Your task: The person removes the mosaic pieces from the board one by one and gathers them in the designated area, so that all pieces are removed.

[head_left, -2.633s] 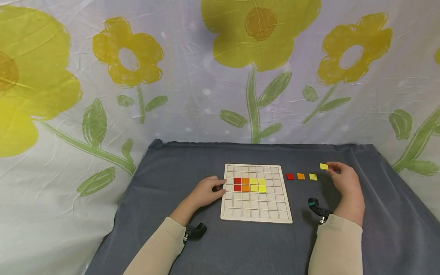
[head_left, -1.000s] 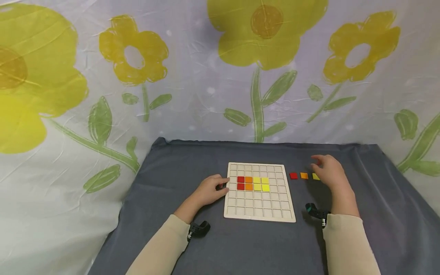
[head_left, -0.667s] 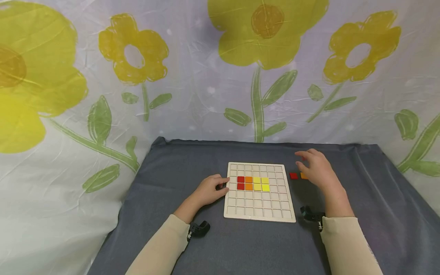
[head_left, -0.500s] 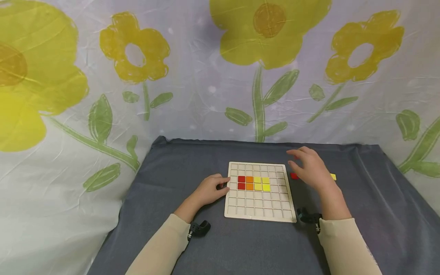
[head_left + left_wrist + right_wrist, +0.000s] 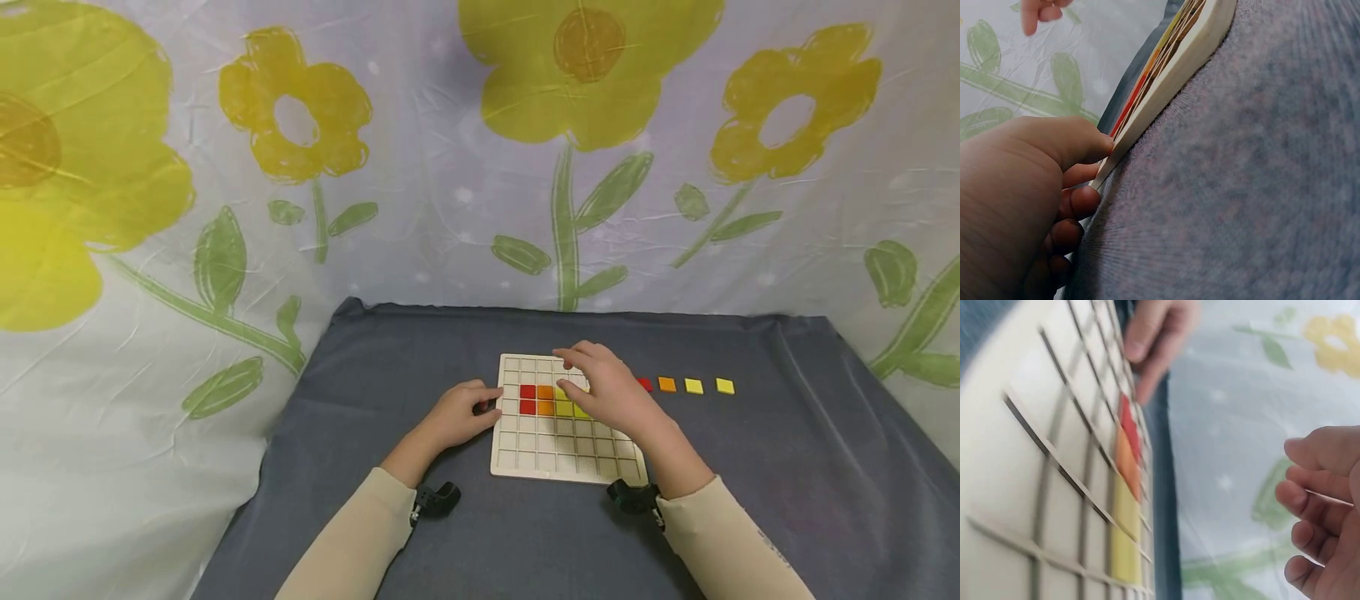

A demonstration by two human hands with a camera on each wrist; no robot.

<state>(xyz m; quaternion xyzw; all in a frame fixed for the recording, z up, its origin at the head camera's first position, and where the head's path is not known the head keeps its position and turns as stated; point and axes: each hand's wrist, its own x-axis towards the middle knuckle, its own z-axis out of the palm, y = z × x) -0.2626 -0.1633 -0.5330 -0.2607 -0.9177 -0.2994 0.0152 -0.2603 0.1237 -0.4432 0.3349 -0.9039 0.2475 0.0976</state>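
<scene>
A pale wooden grid board (image 5: 525,460) lies on the grey cloth, with two rows of red, orange and yellow square tiles (image 5: 528,392) set in its cells. My left hand (image 5: 452,415) touches the board's left edge with thumb and index fingertips; in the left wrist view the other fingers curl beside it. Above the board hovers my right hand (image 5: 611,392), its fingers loosely bent and holding nothing, as the right wrist view confirms. It covers part of the yellow tiles. Right of the board, a red (image 5: 646,384), an orange (image 5: 667,384) and two yellow tiles (image 5: 693,387) lie in a line.
Grey cloth (image 5: 450,333) covers the table, and behind it hangs a pale curtain (image 5: 420,233) with large yellow flowers. Each wrist carries a small black camera mount (image 5: 437,500) beside a beige sleeve.
My right hand held a yellow tile at first; that tile now lies at the row's right end. The empty hand then swept left over the row to the board. My left hand stays put.
</scene>
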